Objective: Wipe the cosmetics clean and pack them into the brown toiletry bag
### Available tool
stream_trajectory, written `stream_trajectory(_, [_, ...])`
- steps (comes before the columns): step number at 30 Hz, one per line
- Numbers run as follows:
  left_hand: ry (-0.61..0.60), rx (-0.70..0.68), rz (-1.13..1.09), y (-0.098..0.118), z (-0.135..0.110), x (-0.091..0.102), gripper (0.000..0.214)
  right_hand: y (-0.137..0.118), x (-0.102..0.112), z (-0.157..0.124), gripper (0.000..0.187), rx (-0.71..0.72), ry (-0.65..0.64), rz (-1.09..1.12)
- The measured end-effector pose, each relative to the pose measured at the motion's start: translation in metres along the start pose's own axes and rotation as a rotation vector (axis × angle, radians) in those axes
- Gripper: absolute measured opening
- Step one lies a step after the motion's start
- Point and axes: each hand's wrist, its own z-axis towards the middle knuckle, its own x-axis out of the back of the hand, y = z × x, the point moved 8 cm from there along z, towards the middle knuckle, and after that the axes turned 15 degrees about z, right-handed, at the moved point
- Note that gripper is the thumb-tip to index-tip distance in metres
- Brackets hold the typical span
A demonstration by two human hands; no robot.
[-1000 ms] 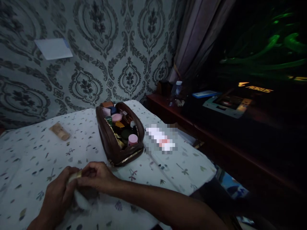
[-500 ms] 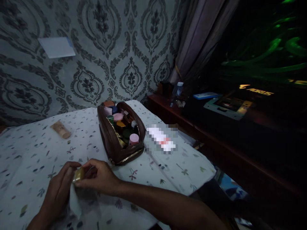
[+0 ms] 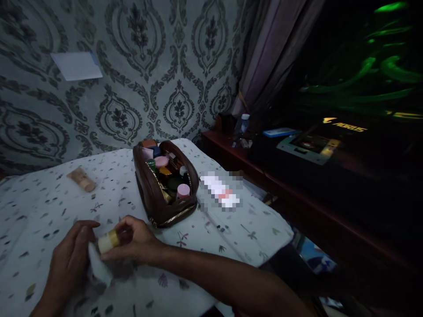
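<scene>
A patterned wall [image 3: 132, 66] closes off the far side, and the cloth-covered table [image 3: 110, 204] backs up close to it. The table's right edge slants toward the viewer from the wall to a rounded corner; past it, a strip of shadow divides the table from the dark red desk [image 3: 220, 140]. A glossy black panel with green light and orange lettering [image 3: 345, 127] stands at the desk's far right, beside a hanging curtain [image 3: 261, 57].

The brown bag [image 3: 145, 193] sits upright near the table's middle, its zip top gaping and its inside crowded with jars. A pixelated patch [image 3: 221, 191] fills some of the room between bag and right edge. The right forearm crosses the near edge below the bag.

The right hand [image 3: 139, 242] is just in front of the bag, well inside that edge. The left hand [image 3: 69, 253] is lower left, with a broad stretch of cloth between it and the tube [image 3: 81, 179]. Its forefinger reaches forward, and a white tissue [image 3: 99, 266] hangs from its grasp. Smallest, the bottle [image 3: 106, 243] lies tilted between both hands, its gold end pinched by the right fingers.
</scene>
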Motion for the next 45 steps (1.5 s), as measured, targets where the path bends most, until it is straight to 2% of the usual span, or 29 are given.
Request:
stream_trajectory(4, [0.104, 0.041, 0.022, -0.003, 0.003, 0.013, 0.040, -0.001, 0.002, 0.003, 0.079, 0.014, 0.010, -0.009])
stream_trajectory(8, [0.112, -0.016, 0.009, 0.005, -0.003, 0.009, 0.044, -0.002, 0.006, 0.007, 0.073, 0.083, 0.061, -0.034])
stream_trajectory(10, [0.116, -0.133, -0.007, 0.015, -0.009, 0.003, 0.044, -0.002, 0.007, 0.009, 0.070, 0.114, 0.065, -0.009])
stream_trajectory(13, [0.155, -0.406, 0.007, 0.037, -0.019, -0.005, 0.036, -0.002, 0.008, 0.010, 0.061, 0.139, 0.057, -0.028])
stream_trajectory(15, [0.177, -0.503, 0.026, 0.045, -0.022, -0.007, 0.029, -0.002, 0.007, 0.009, 0.053, 0.157, 0.031, -0.065])
stream_trajectory(19, [0.168, -0.429, 0.026, 0.043, -0.019, -0.002, 0.027, 0.002, 0.000, 0.005, 0.047, 0.158, -0.079, -0.060])
stream_trajectory(26, [-0.033, -0.102, -0.154, 0.017, -0.010, -0.004, 0.044, 0.001, -0.008, 0.000, 0.039, 0.181, -0.179, -0.185])
stream_trajectory(31, [-0.041, 0.008, -0.243, 0.014, -0.007, -0.009, 0.038, -0.007, -0.008, -0.001, 0.043, 0.194, -0.131, -0.274])
stream_trajectory(35, [-0.029, -0.106, -0.224, 0.022, -0.006, -0.013, 0.038, -0.013, -0.009, -0.001, 0.038, 0.214, -0.088, -0.374])
stream_trajectory(38, [0.008, -0.256, -0.119, 0.029, -0.010, -0.012, 0.034, -0.025, -0.012, -0.006, 0.026, 0.373, -0.061, -0.610])
stream_trajectory(40, [0.000, -0.322, -0.076, 0.035, -0.015, -0.012, 0.031, -0.031, -0.021, -0.014, 0.017, 0.507, -0.113, -0.805])
stream_trajectory(42, [-0.026, -0.337, -0.082, 0.039, -0.017, -0.011, 0.031, -0.029, -0.030, -0.021, 0.016, 0.574, -0.214, -0.928])
stream_trajectory(45, [-0.074, -0.235, -0.193, 0.036, -0.013, -0.009, 0.040, -0.023, -0.037, -0.026, 0.025, 0.585, -0.320, -0.906])
